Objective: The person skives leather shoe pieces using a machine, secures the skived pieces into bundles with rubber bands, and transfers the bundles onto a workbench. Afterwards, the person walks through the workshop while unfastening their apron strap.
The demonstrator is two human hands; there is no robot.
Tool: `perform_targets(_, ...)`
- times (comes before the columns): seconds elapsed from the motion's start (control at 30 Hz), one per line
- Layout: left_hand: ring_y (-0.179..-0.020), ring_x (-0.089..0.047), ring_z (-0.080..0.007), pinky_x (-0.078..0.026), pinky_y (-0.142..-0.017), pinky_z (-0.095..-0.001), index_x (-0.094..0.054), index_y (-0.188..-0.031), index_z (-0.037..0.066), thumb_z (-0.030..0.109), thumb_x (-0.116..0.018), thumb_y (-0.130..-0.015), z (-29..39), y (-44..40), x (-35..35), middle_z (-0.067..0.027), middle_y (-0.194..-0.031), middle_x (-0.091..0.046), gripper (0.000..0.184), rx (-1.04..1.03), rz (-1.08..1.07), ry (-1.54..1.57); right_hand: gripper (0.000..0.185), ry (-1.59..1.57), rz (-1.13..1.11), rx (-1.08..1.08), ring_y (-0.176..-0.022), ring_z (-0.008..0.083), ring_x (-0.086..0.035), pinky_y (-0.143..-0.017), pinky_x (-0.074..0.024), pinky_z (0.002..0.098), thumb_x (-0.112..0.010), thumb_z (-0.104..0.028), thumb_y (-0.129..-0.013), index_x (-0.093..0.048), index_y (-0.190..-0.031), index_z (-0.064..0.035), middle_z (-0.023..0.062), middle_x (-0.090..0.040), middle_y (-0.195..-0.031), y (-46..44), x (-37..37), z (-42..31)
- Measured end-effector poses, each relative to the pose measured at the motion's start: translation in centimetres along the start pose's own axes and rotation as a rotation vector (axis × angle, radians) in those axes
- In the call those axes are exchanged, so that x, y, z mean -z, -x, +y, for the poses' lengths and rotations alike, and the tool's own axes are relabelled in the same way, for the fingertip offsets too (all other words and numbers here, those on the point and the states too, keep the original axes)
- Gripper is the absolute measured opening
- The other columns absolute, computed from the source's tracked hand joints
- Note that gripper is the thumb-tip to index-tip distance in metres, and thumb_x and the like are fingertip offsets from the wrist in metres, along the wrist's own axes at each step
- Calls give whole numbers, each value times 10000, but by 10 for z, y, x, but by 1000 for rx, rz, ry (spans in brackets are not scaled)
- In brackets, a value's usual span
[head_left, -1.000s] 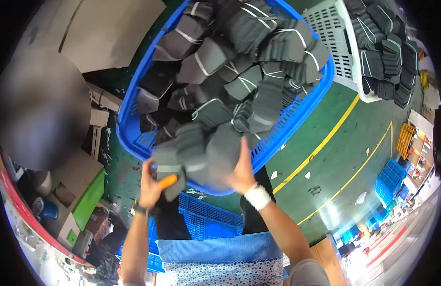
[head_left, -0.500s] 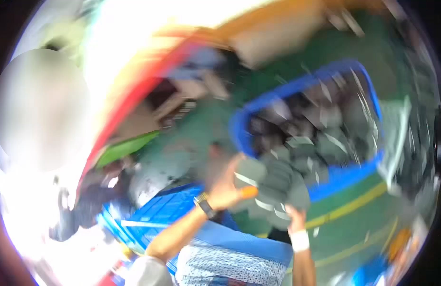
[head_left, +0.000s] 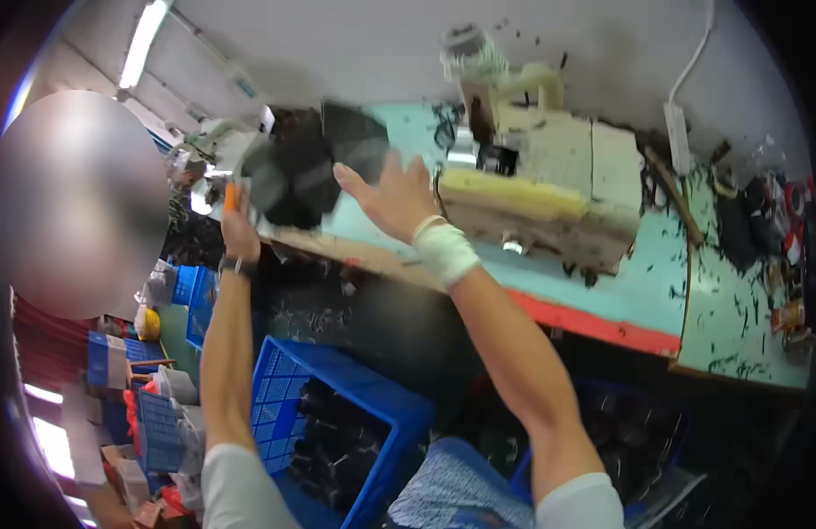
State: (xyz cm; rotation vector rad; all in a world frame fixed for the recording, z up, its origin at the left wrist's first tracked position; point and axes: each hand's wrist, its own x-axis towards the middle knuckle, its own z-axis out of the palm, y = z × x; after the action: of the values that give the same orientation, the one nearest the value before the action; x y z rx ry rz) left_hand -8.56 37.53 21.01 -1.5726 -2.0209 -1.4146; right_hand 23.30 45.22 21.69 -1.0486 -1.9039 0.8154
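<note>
In the head view, blurred dark pieces [head_left: 306, 176] are at the far left, over the front part of a pale turquoise worktop [head_left: 646, 295]. The left hand [head_left: 239, 231], with an orange cover [head_left: 231, 199] on one digit, is at their left edge; blur and overlap hide its fingers, so I cannot tell whether it grips them. The right hand [head_left: 397, 198] is open at their right side, thumb and fingers spread; whether it touches them is unclear. A white band [head_left: 447, 253] circles the right wrist and a dark watch [head_left: 239, 264] the left. Just right of the right hand stands a cream sewing machine [head_left: 558, 159] with a yellow strip [head_left: 514, 194] along it. Nearer, below the worktop, a blue crate [head_left: 355, 363] holds dark bundles [head_left: 333, 454].
</note>
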Motion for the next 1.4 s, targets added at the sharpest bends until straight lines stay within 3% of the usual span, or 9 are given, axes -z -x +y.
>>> perform_targets(0.13,-728,-590,-140,-453,-677,-263,-626,-854,-37,193,-438,-961,75,131,-84,-86,-800,-645,316,338,-262,305,392,-602,-159,324,-932,359,-588,-869,-460,418,-670,-291,-779,-618,-1026,9,195,-613,-967,187,29,51)
perform_targets(0.3,-574,-592,-120,-475,-568,-257,-668,-767,-9,78,-584,-830,161,422,-149,-81,-648,-638,136,747,-1346,331,266,248,34,-1115,-815,349,-631,-752,-506,396,-669,-187,-743,-651,-914,16,197,-656,-878,557,84,162)
perform_targets(0.43,-722,-618,-236,-495,-645,-320,-668,-851,1,294,-720,-759,226,544,-229,-122,-809,-631,311,-154,-1977,380,334,177,175,-1651,-803,356,-634,-736,-502,406,-664,-231,-752,-617,-949,35,206,-652,-851,718,105,204)
perform_targets(0.83,-1048,-520,-409,-462,-857,-448,-389,-1337,81,415,-757,-657,364,863,-406,-219,-1184,-491,842,-1163,-1866,-67,1127,505,652,-1808,-1120,432,-434,-966,-346,464,-742,-612,-580,-291,-1337,90,309,-464,-1185,803,183,503)
perform_targets(1.0,-1291,-220,-534,-270,-1032,-553,-273,-1443,271,556,-618,-692,387,950,-397,-348,-1289,-361,874,-81,-1861,-604,1237,322,578,-1908,-1212,409,-418,-1040,-271,505,-769,-569,-545,-148,-1379,101,305,-413,-1297,826,204,542)
perform_targets(1.03,-1324,-59,-565,-202,-1057,-575,-312,-1432,249,528,-590,-710,385,950,-404,-382,-1348,-289,822,-54,-1966,-557,1217,250,610,-1859,-1180,406,-449,-1015,-318,473,-775,-548,-549,-166,-1365,118,313,-437,-1268,833,206,530)
perform_targets(1.13,-1188,-431,-405,-292,-1054,-356,-418,-1390,243,465,-582,-716,365,945,-427,-313,-1318,-400,728,87,-1983,-313,1185,159,845,-1624,-1120,408,-501,-966,-398,397,-798,-489,-554,-201,-1314,196,341,-474,-1215,874,188,493)
perform_targets(1.37,-1316,-276,-452,-297,-1020,-561,-296,-1442,194,503,-632,-689,336,990,-463,-293,-1481,-96,881,197,-2048,-646,1139,-70,869,-1842,-1228,393,-409,-1061,-293,400,-808,-498,-561,-258,-1278,194,344,-399,-1299,865,127,485)
perform_targets(1.4,-1318,-278,-435,-319,-1000,-573,-261,-1455,200,456,-649,-685,328,979,-454,-290,-1483,-88,899,288,-1971,-474,775,-114,987,-1764,-1099,247,-531,-962,-395,343,-773,-286,-675,-410,-1263,65,166,-553,-1188,877,119,495)
